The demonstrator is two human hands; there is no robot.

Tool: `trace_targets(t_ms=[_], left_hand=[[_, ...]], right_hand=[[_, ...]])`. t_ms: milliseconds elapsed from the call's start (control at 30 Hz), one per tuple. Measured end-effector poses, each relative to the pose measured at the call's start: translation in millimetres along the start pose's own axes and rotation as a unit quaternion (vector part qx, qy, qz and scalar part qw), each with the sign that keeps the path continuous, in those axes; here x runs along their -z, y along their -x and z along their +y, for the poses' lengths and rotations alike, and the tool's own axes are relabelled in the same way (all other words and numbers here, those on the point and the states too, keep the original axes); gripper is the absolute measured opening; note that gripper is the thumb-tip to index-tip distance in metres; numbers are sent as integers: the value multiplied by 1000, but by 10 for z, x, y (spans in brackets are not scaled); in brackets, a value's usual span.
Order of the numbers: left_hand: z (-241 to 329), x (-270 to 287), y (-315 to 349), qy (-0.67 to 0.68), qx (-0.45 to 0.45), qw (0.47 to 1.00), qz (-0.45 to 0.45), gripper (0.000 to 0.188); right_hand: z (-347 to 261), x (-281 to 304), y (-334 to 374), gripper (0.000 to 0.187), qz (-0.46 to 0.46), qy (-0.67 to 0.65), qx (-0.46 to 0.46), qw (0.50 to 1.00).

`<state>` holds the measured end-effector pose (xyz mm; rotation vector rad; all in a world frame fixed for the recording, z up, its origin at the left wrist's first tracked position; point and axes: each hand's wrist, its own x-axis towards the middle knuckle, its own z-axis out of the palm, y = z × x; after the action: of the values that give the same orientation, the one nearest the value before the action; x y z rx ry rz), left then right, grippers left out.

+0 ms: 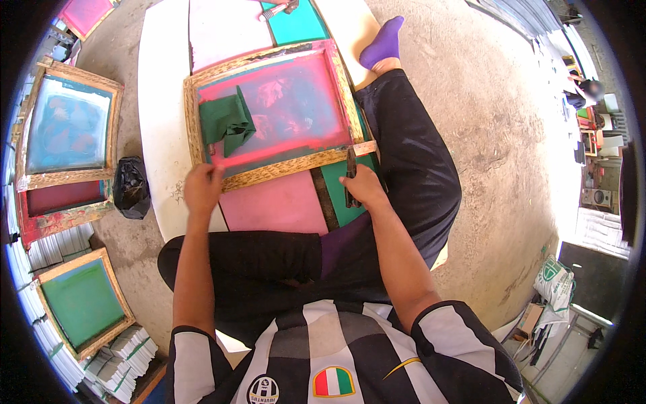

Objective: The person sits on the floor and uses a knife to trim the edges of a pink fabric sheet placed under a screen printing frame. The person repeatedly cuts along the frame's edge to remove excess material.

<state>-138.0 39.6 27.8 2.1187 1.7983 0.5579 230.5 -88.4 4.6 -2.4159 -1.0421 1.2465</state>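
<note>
Head view counts five framed screens: one wood-framed screen (pixel 289 166) lying in front of the seated person, and four at the left, namely a blue-and-white screen (pixel 70 124), a red-edged screen (pixel 64 221) partly beneath it, a green screen (pixel 84 303) lower down and a pink screen (pixel 84 13) at the top corner. One dark green cloth (pixel 222 121) lies crumpled over the left part of the nearest mesh; one hammer (pixel 274 11) shows at the top edge, and one black plastic bag (pixel 132 188) sits on the floor. Of the two hands, the right hand (pixel 365 186) has its fingers wrapped around one dark pliers-like tool (pixel 350 168), whose tip overlaps the nearest frame's lower right corner; contact there cannot be told. The left hand (pixel 203 188) has curled fingers just beside that frame's lower left corner, below the cloth; whether they grip anything cannot be told.
</note>
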Motion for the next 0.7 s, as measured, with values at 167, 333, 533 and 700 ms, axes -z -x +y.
trace_targets(t_ms=[167,333,533,700], left_hand=[[660,-500,223,32,-203,978,-40,21],[1252,-1015,331,42,-223,972,-68,43],[1441,-1189,345,30,-191,975,-106,51],[1411,-1147,376,39,-207,974,-85,48]], right_hand=[[62,-5,-47,35,-26,-105,-18,994],[-112,156,105,15,-88,-290,-78,950],[12,80,63,17,-64,-250,-32,966],[49,16,-54,29,20,-29,21,999]])
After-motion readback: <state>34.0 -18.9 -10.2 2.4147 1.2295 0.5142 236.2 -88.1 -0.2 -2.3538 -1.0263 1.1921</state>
